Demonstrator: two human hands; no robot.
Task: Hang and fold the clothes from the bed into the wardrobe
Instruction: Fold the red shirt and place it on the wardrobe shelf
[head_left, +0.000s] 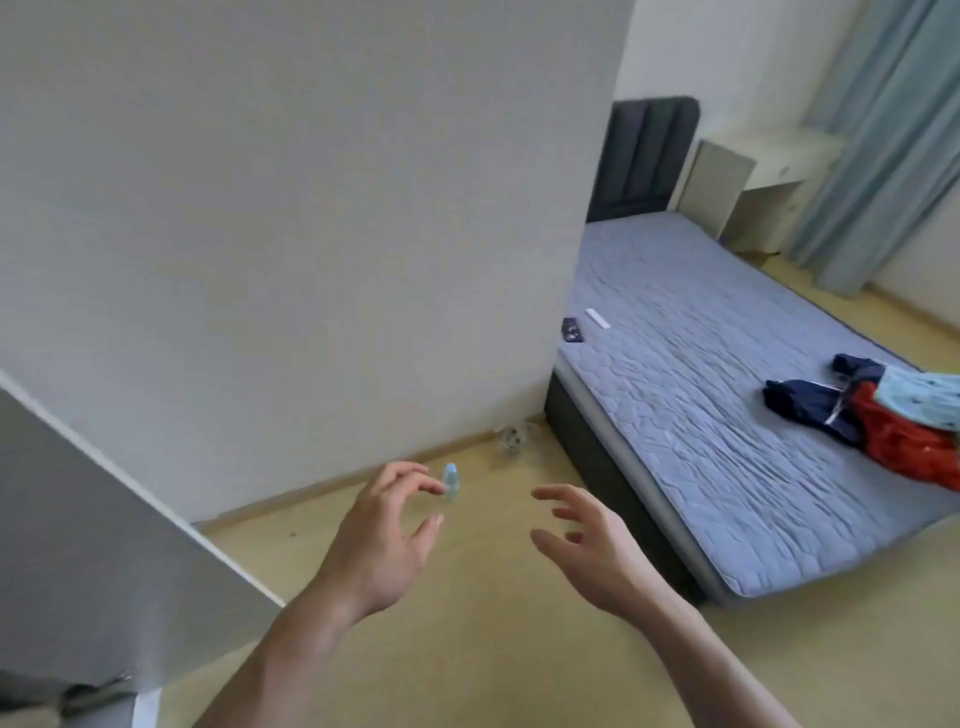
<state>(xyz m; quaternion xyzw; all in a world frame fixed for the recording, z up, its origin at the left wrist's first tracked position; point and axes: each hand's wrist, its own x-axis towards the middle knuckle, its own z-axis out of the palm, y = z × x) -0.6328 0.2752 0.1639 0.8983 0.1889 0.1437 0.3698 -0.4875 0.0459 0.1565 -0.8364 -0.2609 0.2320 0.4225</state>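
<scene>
Over the floor (467, 649), left hand (379, 540) and right hand (587, 545) held out side by side, fingers spread and loosely bent, gripping nothing. Just beyond the left fingertips, a small blue bottle (450, 481) by the wall. Farther right, on the bed (701, 415), a heap of clothes (893, 415): navy, red, pale blue.

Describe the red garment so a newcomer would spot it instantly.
Start at the bed with its grey-blue quilted mattress and follow it to the picture's right edge. The red garment lies crumpled in the clothes pile there, between a navy piece and a pale blue one, the only red item.
</scene>
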